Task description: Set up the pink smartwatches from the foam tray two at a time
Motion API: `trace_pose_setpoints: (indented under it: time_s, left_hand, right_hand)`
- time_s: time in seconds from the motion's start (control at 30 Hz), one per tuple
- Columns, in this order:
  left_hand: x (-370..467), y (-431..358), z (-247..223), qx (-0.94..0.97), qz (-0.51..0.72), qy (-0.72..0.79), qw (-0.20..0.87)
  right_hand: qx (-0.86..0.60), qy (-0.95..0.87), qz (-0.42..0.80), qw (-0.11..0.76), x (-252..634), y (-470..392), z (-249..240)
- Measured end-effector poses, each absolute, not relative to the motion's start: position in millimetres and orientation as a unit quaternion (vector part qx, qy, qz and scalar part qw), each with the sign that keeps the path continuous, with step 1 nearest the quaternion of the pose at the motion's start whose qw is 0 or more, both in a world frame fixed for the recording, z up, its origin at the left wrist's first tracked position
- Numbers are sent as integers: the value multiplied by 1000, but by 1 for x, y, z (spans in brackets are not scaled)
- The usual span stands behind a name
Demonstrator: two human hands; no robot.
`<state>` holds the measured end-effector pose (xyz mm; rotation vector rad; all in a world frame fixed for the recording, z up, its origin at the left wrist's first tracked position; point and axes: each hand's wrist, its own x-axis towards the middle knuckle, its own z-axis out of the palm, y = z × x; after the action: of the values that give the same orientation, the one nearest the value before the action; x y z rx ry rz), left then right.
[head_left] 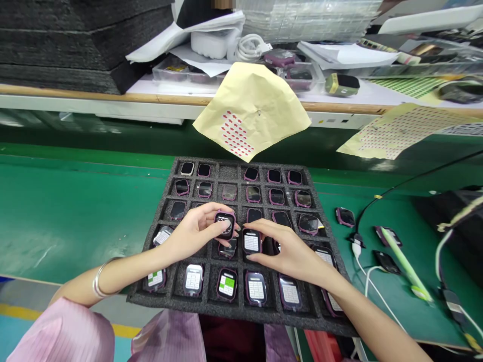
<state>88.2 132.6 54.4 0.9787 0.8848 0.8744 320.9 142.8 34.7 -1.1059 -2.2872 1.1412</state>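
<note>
1. The left hand [196,229], at frame centre, is closed in a pinch on a watch [225,224] with a purple case, holding it tilted just above the tray [241,306], its lit face toward the camera.
2. The right hand [287,249], just right of it, lies loosely open and palm down, fingertips resting on a second watch [251,242] that sits in its cell and shows a white grid; it grips nothing.
3. By my reading the step in hand is checking watch screens one at a time; the next move calls for a careful seat into the narrow foam cell.
4. The tray lies at lower centre on the green belt [75,216], lit watches in its near rows and dark ones farther up.
5. A sticker sheet [251,110] hangs above the tray; loose watches and a cable [368,274] lie at right.
</note>
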Motion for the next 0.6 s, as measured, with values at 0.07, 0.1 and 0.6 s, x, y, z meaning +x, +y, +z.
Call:
trace_pose_setpoints:
  time_s: [0.07, 0.1, 0.6]
  left_hand:
    - [86, 132, 53, 449, 390, 397, 699]
    - [84, 131, 53, 457, 386, 397, 696]
    - [69, 130, 50, 483, 388, 422, 662]
  right_hand:
    - [-363, -860, 331, 136, 322, 146, 33]
    - [-351, -877, 304, 125, 322, 147, 32]
    - [-412, -880, 205, 119, 256, 124, 14]
